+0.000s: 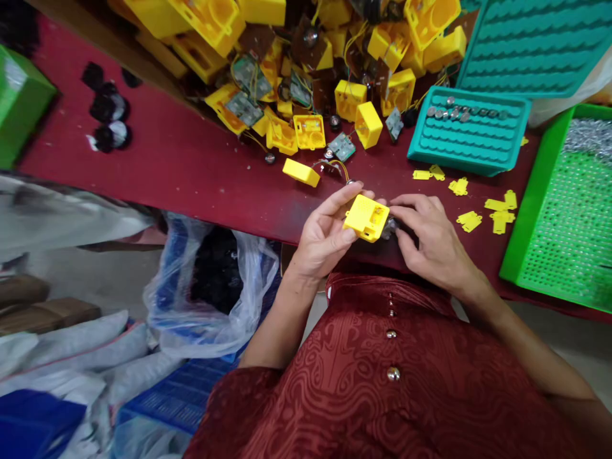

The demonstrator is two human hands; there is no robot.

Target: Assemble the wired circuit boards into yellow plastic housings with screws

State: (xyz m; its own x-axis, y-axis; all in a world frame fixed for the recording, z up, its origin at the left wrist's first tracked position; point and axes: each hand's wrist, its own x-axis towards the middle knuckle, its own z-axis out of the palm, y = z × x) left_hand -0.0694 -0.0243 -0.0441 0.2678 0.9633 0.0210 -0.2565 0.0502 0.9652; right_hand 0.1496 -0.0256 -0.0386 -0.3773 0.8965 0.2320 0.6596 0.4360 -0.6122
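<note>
My left hand (327,233) grips a small yellow plastic casing (364,217), thumb on its near side and fingers behind. An open recess in the casing faces up, with metal bits inside. Close to its right side, my right hand (428,236) has its fingers curled around small greyish pieces (389,228) by the table edge; what they pinch is too small to make out. Just beyond the left hand lie a yellow casing (301,172) and a circuit board (341,146) with yellow wires. Several flat yellow covers (468,221) lie to the right.
A teal ridged tray (415,153) carries small round silvery cells. On the right stands a green perforated basket (514,255) with shiny bits. Yellow casings (351,99) and boards are heaped at the back. Below the table's left side is a plastic-lined blue crate (167,255) of black parts.
</note>
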